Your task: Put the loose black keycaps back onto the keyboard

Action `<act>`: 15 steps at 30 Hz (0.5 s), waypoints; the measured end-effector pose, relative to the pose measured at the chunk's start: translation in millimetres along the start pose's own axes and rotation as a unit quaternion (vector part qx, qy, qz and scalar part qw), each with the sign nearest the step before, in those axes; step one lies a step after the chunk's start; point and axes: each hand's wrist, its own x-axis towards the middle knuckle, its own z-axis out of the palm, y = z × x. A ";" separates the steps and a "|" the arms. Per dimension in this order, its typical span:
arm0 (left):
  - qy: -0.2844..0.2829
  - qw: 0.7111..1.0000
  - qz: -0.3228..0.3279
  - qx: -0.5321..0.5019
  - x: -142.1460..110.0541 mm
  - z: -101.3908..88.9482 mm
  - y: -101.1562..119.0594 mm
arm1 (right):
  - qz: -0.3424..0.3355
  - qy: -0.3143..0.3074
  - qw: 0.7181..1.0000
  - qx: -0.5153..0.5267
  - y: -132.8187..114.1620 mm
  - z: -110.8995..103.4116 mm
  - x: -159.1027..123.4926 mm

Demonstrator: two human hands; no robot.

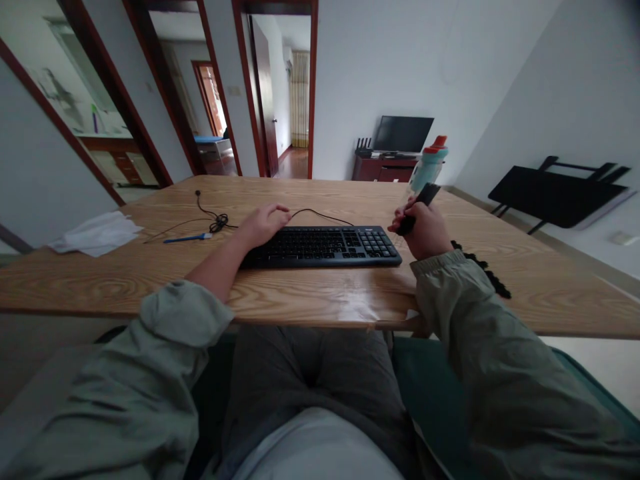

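Right grip (427, 228): closed around a black tool (430, 193), type unclear from here. Left grip (263, 225): lies over the left end of the keyboard (325, 247), fingers out past its back edge; can't tell if it's pinching the end or just resting.

Key relation: keyboard lies to the left of my right grip, long axis left-right, about parallel to the near edge of the bench (320, 293). Tool's axis is slanted, far end up and to the right, low end toward the numpad. Right is the nearer hand to the numpad end, just beside it; can't read the height gap.

Edges: strip of wood between keyboard and near edge, more wood behind it, with the cord (320, 212) running there. Right side is tighter: bottle (427, 170) beyond the right grip, knobbly black strip (483, 268) by the forearm. Left: blue brush (187, 238) and coiled cable (219, 222) near, white cloth (100, 235) well apart.
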 end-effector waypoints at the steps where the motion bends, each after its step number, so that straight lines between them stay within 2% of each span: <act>1: 0.024 1.000 -0.005 -0.003 7.6 7.0 6.5 | 0.022 0.010 0.999 0.022 1.2 -4.5 -2.3; 4: 0.008 0.999 0.043 -0.020 27.7 34.0 31.8 | 0.043 0.026 0.998 0.042 9.9 -9.0 -7.4; 8: -0.021 0.993 0.114 0.018 39.8 61.9 55.3 | 0.015 0.029 0.994 0.104 22.0 -6.2 -11.2; 12: -0.036 0.985 0.164 0.041 37.3 68.4 57.8 | -0.006 0.033 0.993 0.111 26.5 -5.1 -17.1; 15: -0.046 0.983 0.174 0.037 34.2 67.4 56.5 | -0.022 0.035 0.994 0.101 25.5 -6.9 -20.7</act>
